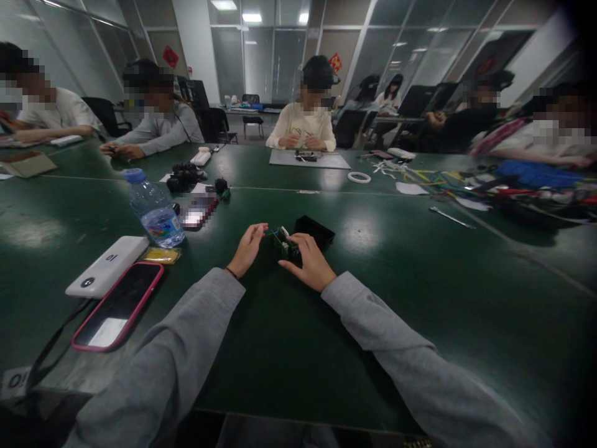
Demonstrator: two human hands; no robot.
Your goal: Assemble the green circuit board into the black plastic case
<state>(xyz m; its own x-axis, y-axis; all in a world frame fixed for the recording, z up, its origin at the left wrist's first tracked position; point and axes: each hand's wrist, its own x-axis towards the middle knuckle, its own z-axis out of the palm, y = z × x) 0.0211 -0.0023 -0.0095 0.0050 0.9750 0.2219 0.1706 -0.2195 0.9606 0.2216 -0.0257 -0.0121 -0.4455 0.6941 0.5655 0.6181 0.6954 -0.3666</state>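
A small green circuit board (284, 250) with a white part and thin wires is in front of me on the green table. My right hand (311, 261) is closed on its right side, thumb below and fingers over the top. To the left of the board is my left hand (249, 249), its thumb and fingertips pinched together near a thin greenish strand. What those fingertips hold, if anything, is too small to make out. An open black plastic case (317, 234) lies just behind my right hand, partly hidden by it.
On my left are a water bottle (156, 211), a white power bank (107, 266), a pink-edged phone (119, 306) and a yellow packet (161, 256). A tangle of cables (513, 186), a metal tool (452, 218) and a tape roll (359, 178) lie right. Several people sit around.
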